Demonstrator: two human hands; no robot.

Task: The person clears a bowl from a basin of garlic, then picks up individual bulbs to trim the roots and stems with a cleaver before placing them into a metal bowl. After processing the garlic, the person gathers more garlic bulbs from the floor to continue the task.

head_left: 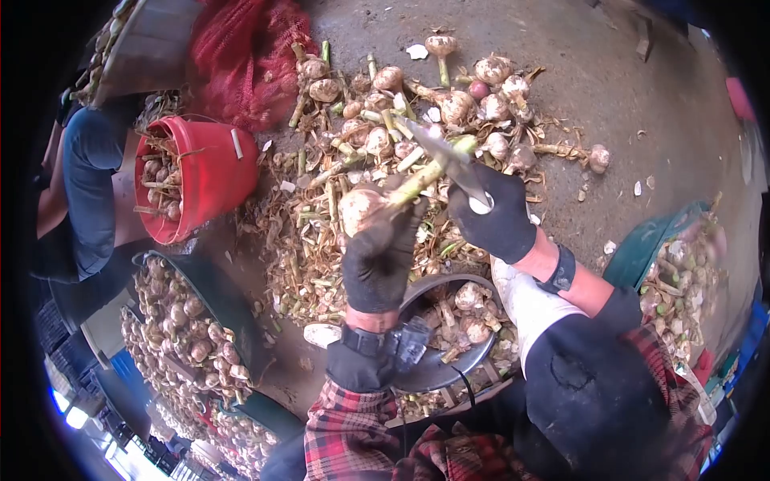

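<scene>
head view, blurred shears (464, 172), left hand (380, 260) part-covering garlic (362, 210)

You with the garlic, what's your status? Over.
Left hand gripping garlic bulb. Right hand holding shears at its green stem. No obstruction seen.

No readable text from where I stand: no label, brand, number or sign legible on anything in sight.

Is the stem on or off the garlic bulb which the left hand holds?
On: the green stem visibly extends from the bulb toward the metal blade.
</scene>
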